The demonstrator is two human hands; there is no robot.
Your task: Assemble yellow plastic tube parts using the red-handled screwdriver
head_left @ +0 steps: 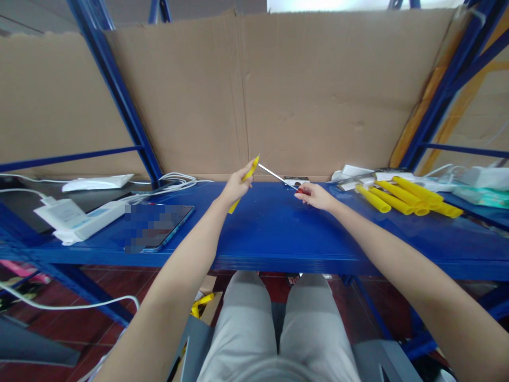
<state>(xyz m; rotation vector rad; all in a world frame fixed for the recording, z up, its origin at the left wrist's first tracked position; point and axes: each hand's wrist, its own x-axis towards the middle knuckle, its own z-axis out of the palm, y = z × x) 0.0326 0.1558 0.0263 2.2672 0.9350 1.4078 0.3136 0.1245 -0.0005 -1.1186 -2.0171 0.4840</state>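
My left hand is closed around a slim yellow tube, held at a slant above the blue shelf. A thin point shows at the tube's upper end. In my right hand is a screwdriver, gripped by its red handle. Its long metal shaft slopes up to the left, and the tip is close to the tube's upper end; whether they touch I cannot tell.
Several yellow tubes lie in a pile at the right. To the left are a tablet, a white power strip and coiled white cables. A cardboard sheet stands behind the shelf between blue posts.
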